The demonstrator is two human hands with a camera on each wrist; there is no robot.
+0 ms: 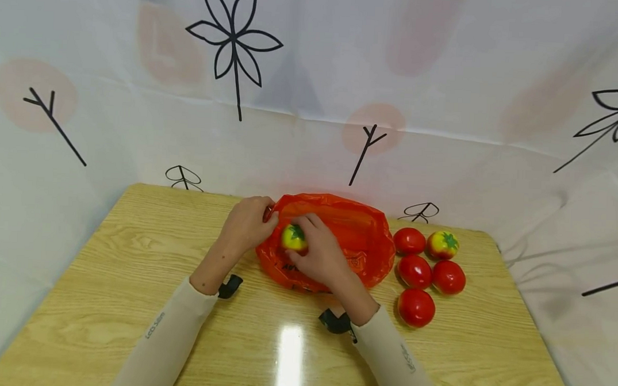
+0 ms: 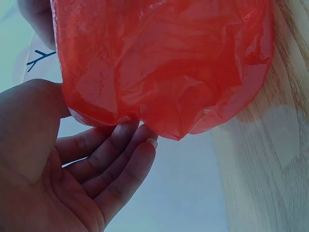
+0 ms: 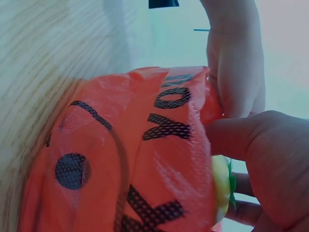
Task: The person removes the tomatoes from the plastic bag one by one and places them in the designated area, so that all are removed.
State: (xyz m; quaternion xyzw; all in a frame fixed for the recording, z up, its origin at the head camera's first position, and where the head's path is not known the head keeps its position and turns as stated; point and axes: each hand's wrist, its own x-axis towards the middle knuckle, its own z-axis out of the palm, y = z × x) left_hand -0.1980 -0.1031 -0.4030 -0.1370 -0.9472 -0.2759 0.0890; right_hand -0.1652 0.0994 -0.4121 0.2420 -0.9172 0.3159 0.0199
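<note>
An orange-red plastic bag [image 1: 374,247] with black print stands on the table, its mouth spread wide. My left hand [image 1: 248,225] pinches the bag's left rim; in the left wrist view its fingers [image 2: 120,169] lie against the outside of the bag. My right hand [image 1: 319,251] grips a toy tomato [image 1: 294,237] with a yellow top and green leaves, over the left part of the bag's mouth. From the right wrist view, the tomato [image 3: 222,188] shows partly behind the bag's rim, close to my thumb [image 3: 231,135].
Right of the bag lie several shiny red toy tomatoes [image 1: 416,307] and one yellow-topped toy tomato [image 1: 443,245], grouped close together. The wooden table [image 1: 130,266] ends at a patterned white cloth [image 1: 301,141] behind. Black mounts sit at both wrists.
</note>
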